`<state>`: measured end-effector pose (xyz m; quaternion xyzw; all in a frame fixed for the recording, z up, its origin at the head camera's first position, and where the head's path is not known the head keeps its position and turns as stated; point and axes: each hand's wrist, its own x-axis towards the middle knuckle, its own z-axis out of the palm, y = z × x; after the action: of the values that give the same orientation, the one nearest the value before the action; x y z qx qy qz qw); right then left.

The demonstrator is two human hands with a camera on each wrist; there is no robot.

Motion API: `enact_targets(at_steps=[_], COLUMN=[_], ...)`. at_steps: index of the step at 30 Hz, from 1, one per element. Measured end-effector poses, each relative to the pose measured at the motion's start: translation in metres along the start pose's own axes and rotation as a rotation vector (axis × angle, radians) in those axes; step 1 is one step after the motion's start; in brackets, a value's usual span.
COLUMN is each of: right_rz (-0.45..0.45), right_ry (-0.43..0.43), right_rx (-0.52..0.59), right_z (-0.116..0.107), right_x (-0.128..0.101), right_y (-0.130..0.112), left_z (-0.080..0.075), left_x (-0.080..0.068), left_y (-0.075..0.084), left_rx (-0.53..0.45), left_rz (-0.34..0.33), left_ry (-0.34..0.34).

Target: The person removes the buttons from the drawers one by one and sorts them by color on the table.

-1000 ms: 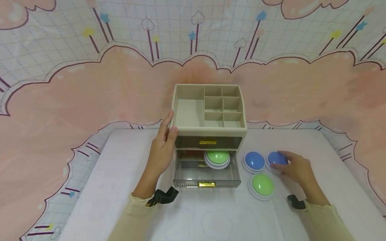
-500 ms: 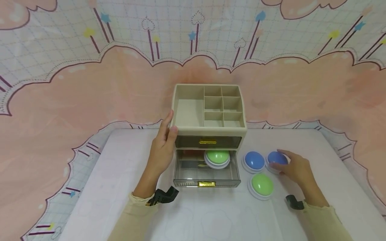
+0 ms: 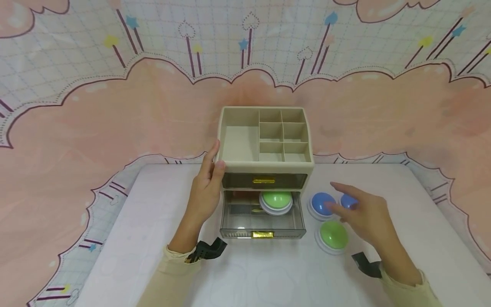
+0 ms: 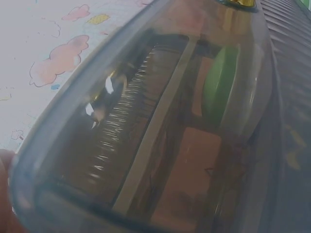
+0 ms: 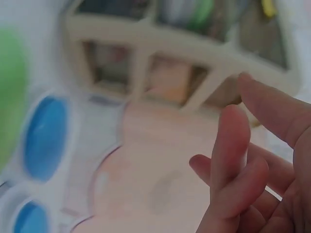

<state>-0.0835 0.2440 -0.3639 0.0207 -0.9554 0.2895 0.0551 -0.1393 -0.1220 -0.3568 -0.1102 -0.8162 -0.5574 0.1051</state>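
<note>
- Lifted off the far-right blue dome button (image 3: 347, 200) it covered half a second ago, the right hand (image 3: 366, 215) now hovers right of centre in the head view, shifted leftward; its fingers are spread loosely and grip nothing; its fingertips reach over the other blue dome button (image 3: 321, 204), though whether they touch it cannot be told
- Both blue buttons sit side by side on the white table (image 3: 134, 238); the far-right one is partly hidden behind the hand; a green dome button (image 3: 333, 235) lies just below them in the frame, near the hand's palm
- Unmoved, the left hand (image 3: 205, 194) rests flat against the left side of the beige drawer organizer (image 3: 238, 145) at frame centre; fingers straight, thumb on the front corner, holding nothing
- The organizer's lower drawer (image 3: 262, 221) stands pulled open, with a second green dome button (image 3: 277, 201) inside at its back right; the upper drawer (image 3: 264, 181) is closed
- The left wrist view shows the smoky drawer wall (image 4: 146, 121) close up, green showing through; the right wrist view is blurred
</note>
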Motion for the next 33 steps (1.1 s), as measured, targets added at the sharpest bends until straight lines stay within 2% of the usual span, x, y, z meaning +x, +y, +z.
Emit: enact_targets(at_steps=[5,12,16,25,30,33], right_rz=[-0.171,-0.338,-0.425,-0.476,-0.441,-0.421], right_ry=[0.096,0.089,0.077,0.066,0.001,-0.030], right_rx=[0.065,0.093,0.048,-0.128,-0.252,-0.288], right_z=[0.002,0.020,0.035,0.055,0.059,0.059], right_x=[-0.006,-0.002,0.003,0.009,0.008,0.008], right_y=[-0.031,-0.059,-0.066,-0.076,-0.082,-0.085], left_z=[-0.001,-0.002,-0.001,-0.001,-0.001,-0.001], left_x=[0.000,-0.001,-0.001,-0.001,0.000,0.000], left_y=[-0.001,0.001,0.001,0.001,0.001,0.002], left_rx=[0.003,0.017,0.013,0.012,0.010,0.008], left_rz=[0.000,-0.010,-0.011,-0.010,-0.002,0.003], left_ry=[-0.001,0.008,0.002,-0.002,-0.001,-0.004])
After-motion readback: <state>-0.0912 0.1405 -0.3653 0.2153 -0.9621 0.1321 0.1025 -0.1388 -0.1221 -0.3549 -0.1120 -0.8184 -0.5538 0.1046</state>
